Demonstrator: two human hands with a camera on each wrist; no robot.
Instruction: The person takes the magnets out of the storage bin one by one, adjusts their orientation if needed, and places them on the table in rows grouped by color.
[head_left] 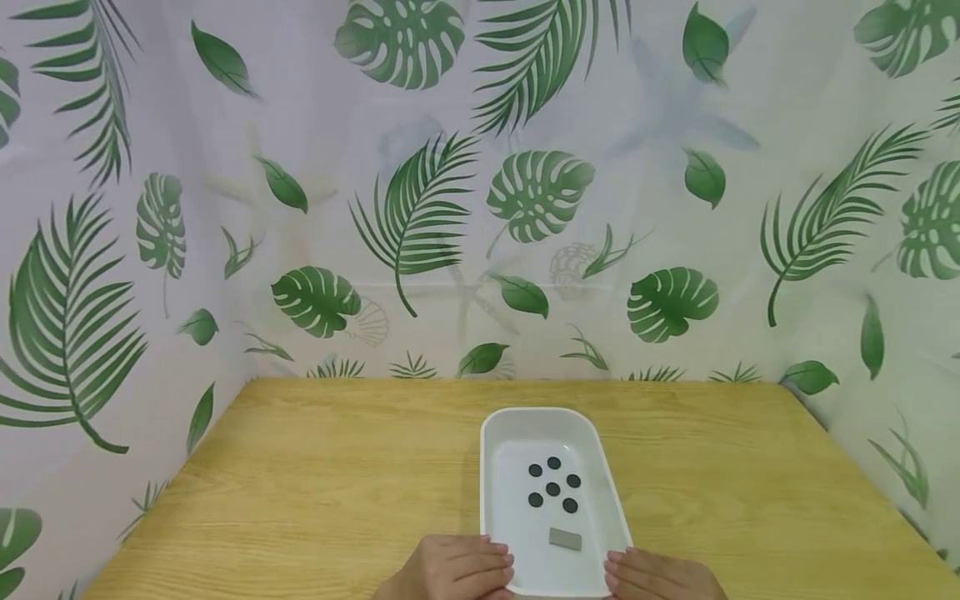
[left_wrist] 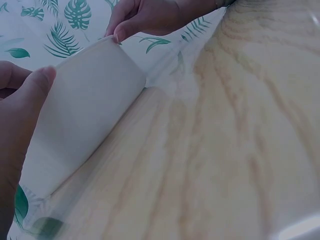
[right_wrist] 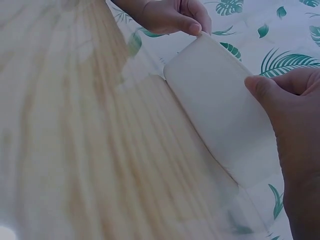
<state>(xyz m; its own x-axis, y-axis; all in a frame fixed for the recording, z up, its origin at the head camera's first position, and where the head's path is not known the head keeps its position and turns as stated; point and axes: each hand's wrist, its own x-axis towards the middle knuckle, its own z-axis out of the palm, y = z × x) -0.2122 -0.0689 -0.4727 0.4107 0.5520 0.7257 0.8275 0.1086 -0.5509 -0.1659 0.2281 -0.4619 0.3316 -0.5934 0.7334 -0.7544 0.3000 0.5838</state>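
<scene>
A white plastic tray with rounded corners sits on the wooden table, its long side pointing away from me. Inside lie several small black discs, grouped in its middle, and a grey rectangular bar closer to the near end. My left hand grips the tray's near left corner, fingers lapped over the rim. At the near right corner my right hand holds the rim the same way. Both wrist views show thumbs pressed against the tray's outer near wall, close to the rim.
The wood-grain table extends to both sides of the tray and behind it. A white curtain with green leaf prints hangs along the table's back edge and both sides.
</scene>
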